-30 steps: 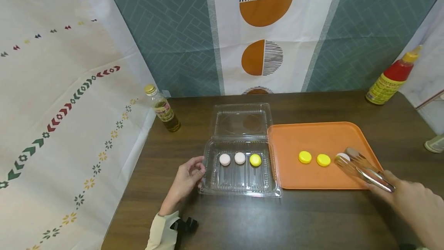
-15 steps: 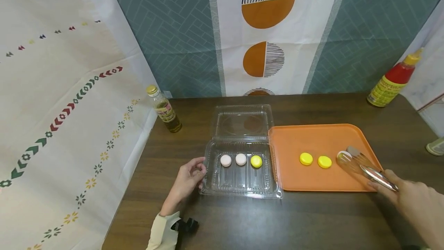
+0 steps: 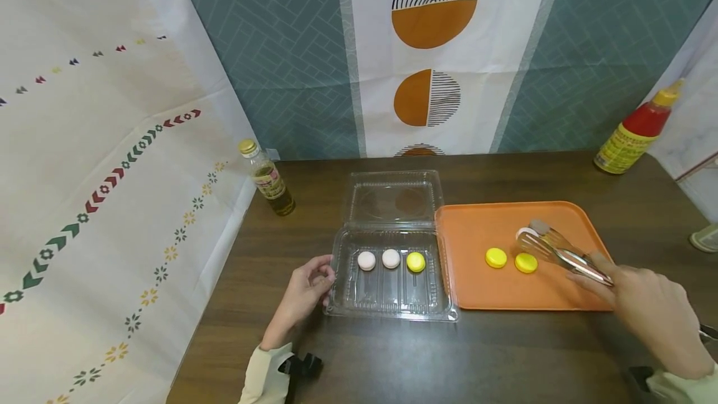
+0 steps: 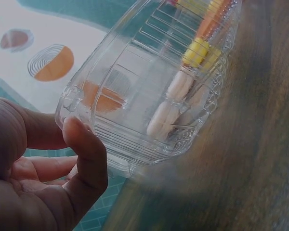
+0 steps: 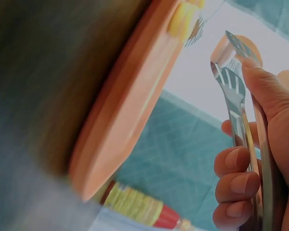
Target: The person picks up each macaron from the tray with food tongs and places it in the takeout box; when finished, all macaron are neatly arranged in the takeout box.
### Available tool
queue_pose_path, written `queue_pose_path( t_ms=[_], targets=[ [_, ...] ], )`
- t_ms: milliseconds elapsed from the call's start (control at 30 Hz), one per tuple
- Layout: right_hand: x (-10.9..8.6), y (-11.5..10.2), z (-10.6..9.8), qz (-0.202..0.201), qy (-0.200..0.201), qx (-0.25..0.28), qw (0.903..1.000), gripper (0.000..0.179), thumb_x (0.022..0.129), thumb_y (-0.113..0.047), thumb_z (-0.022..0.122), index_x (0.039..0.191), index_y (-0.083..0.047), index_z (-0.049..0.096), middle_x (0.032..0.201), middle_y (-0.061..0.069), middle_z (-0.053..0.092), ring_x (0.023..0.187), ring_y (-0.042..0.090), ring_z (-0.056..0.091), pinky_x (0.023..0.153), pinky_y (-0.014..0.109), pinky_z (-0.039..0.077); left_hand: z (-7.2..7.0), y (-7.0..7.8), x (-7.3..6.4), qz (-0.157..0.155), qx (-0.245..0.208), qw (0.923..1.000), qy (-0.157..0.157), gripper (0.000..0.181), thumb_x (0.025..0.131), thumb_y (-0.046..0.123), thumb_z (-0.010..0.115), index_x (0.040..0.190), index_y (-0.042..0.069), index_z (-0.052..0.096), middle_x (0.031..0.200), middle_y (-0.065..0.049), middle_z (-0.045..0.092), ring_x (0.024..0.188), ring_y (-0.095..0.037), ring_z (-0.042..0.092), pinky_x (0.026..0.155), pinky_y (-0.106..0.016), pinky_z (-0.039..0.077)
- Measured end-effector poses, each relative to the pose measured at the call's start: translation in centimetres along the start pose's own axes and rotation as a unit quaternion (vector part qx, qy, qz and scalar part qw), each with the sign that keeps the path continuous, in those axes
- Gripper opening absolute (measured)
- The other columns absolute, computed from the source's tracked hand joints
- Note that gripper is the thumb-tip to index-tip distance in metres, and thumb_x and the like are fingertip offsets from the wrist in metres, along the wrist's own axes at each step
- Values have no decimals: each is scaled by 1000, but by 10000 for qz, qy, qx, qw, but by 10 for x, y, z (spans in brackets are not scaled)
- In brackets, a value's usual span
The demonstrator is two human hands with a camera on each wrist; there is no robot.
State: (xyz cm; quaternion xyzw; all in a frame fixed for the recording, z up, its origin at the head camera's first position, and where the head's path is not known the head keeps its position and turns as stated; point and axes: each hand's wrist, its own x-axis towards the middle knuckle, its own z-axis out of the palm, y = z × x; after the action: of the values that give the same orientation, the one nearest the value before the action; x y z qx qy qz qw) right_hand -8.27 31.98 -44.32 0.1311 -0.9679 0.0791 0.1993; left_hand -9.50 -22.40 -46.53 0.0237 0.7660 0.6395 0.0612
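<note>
In the head view, my left hand [image 3: 303, 288] pinches the left rim of a clear plastic clamshell container [image 3: 387, 295], whose lid lies open toward the back. One row inside it holds two white macarons [image 3: 366, 260] and a yellow macaron [image 3: 416, 262]. My right hand [image 3: 650, 301] grips metal tongs [image 3: 580, 265] over the orange tray [image 3: 471, 292]. Between the tong tips is another white macaron [image 3: 525, 232], partly covered by them; the right wrist view shows it lifted clear of the tray. Two yellow macarons [image 3: 496, 258] lie on the tray, one just beneath the tongs.
An oil bottle [image 3: 270, 182] with a yellow cap stands at the back left of the table. At the back right is a red-and-yellow sauce bottle [image 3: 631, 136], and a pale object [image 3: 704, 239] sits at the right edge. Patterned cloths hang behind and left.
The right hand and tongs have moved left and up from the tray's right side, carrying the white macaron over beside the right yellow one. The left hand stays on the container rim.
</note>
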Motion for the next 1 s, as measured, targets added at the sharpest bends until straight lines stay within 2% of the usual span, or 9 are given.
queue_pose_path(
  t_ms=[300,533,667,767,900,1000],
  targets=[
    [20,-22,6,-530,297,125,9981,46,77,-54,78,96,-15,62,48,-7,28,36,16,30,28,33,23,1,-1,-1,11,5,10000,-63,41,96,-11,57,136,-17,47,94,-15,57,60,-12,52,49,-22,47],
    [34,-41,11,-702,324,331,9965,54,77,-59,76,107,-15,71,53,-7,38,40,15,33,31,37,27,0,-2,-3,100,98,9998,-163,41,97,-10,57,136,-18,46,96,-17,58,61,-11,53,50,-25,49],
    [42,-51,12,-973,465,360,9935,63,82,-68,66,110,-13,75,54,-9,38,42,9,29,34,31,26,0,-2,-4,147,113,9997,-189,41,97,-10,57,135,-18,47,95,-17,58,61,-11,53,50,-25,49],
    [49,-59,11,-1187,548,380,9907,70,87,-75,51,111,-13,74,55,-11,34,43,7,26,37,27,22,0,-1,-3,162,109,9996,-185,41,97,-10,57,135,-18,47,95,-17,58,60,-11,52,50,-24,49],
    [59,-71,9,-1486,630,370,9862,79,92,-78,35,111,-12,74,55,-11,28,44,6,20,39,25,17,-1,1,-2,134,125,9997,-143,41,97,-9,58,136,-17,47,96,-18,58,60,-12,52,50,-24,49],
    [67,-80,8,-1643,651,340,9837,81,93,-78,30,111,-13,74,54,-11,27,44,6,19,39,25,17,-1,2,-1,95,139,9998,-136,41,97,-9,58,136,-17,47,96,-18,58,60,-13,52,50,-24,48]
  ],
)
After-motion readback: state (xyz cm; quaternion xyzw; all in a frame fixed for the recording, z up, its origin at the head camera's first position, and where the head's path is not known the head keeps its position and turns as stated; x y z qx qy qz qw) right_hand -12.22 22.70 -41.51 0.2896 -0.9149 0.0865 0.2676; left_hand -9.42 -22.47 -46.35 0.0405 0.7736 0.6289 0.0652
